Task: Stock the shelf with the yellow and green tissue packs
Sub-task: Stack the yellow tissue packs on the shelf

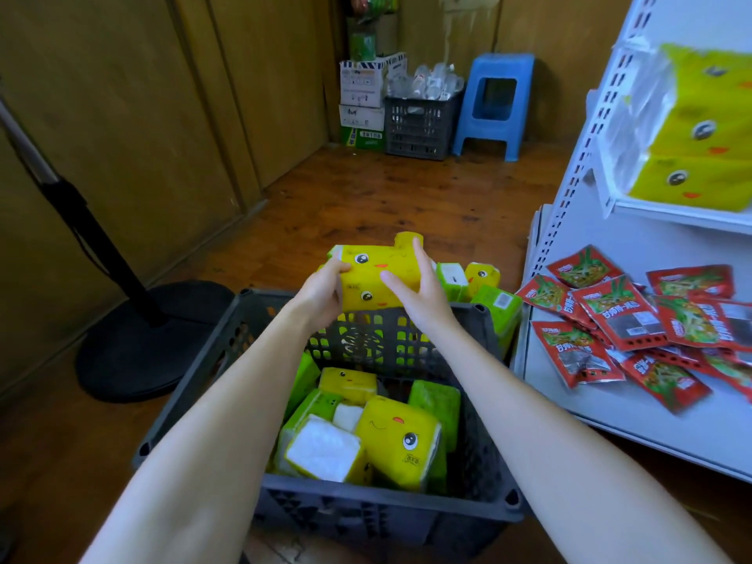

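Note:
Above the far rim of the dark plastic crate [480, 453], my left hand [323, 293] grips the left end of two stacked yellow tissue packs [378, 274]. My right hand [419, 291] presses their right side with straight, spread fingers. Several yellow and green tissue packs [390, 433] lie inside the crate. More green and yellow packs [484, 291] sit on the floor beyond it. The white shelf unit [635, 400] stands at the right, with a stack of yellow packs [704, 144] on its upper shelf.
Red snack packets [643, 319] lie scattered on the lower shelf. A black fan base and pole [150, 339] stand on the floor to the left. At the back are cardboard boxes [364, 99], a grey crate of bottles [421, 124] and a blue stool [494, 103].

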Action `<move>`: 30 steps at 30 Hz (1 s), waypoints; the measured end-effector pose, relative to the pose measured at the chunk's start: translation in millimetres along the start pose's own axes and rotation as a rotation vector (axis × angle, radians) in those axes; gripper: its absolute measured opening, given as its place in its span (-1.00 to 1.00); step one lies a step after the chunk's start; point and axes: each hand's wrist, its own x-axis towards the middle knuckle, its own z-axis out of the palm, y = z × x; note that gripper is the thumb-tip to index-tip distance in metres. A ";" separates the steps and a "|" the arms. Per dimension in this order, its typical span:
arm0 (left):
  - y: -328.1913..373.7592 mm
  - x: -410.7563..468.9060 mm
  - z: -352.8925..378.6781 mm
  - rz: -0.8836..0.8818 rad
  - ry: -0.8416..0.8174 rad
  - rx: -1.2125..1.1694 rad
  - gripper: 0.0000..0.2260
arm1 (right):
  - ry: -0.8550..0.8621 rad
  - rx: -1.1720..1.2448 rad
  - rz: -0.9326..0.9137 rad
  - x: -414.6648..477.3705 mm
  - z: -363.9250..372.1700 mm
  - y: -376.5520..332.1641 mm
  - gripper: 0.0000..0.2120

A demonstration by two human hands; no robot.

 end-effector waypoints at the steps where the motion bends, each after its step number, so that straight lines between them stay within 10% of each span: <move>1: 9.3 -2.7 10.5 0.026 0.016 -0.020 -0.70 | 0.005 -0.038 -0.056 1.2 -6.3 -9.0 -0.25; 7: 93.5 -5.2 90.1 0.204 0.019 -0.003 -0.76 | 0.080 -0.172 -0.271 29.1 -71.4 -78.1 -0.29; 15: 188.5 -3.6 241.5 0.631 -0.425 0.233 -0.52 | 0.495 -0.088 -0.487 46.3 -221.1 -178.9 -0.46; 23: 141.3 4.8 355.2 1.016 -0.346 1.258 -0.45 | 0.835 -0.124 -0.449 8.5 -393.7 -165.4 -0.50; 30: 101.7 20.2 399.4 0.931 -0.218 1.743 -0.33 | 0.898 -0.124 -0.220 0.5 -465.0 -85.2 -0.50</move>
